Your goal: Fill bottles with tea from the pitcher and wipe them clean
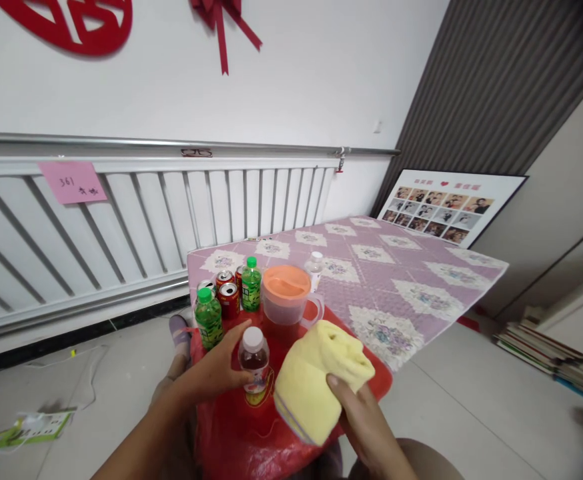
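My left hand (221,370) curls round a clear bottle (254,363) with a white cap and dark liquid inside; its thumb lies across the label. The bottle is upright over the red-covered stool or small table (241,437). In my right hand (359,413) is a folded yellow towel (316,380), raised at the right of the bottle, thumb on top. Behind the bottle stand a clear pitcher (284,307) with an orange lid, two green-capped green bottles (251,287) (208,319) and several drink cans (229,300), mostly red. The fingers under the towel are partly hidden.
A table with a purple floral cloth (371,253) adjoins the red surface; a white-capped bottle (314,270) stands at its near side. A white radiator (146,213) lines the wall. A framed photo board (436,207) leans at right. A power strip (36,427) lies on the floor.
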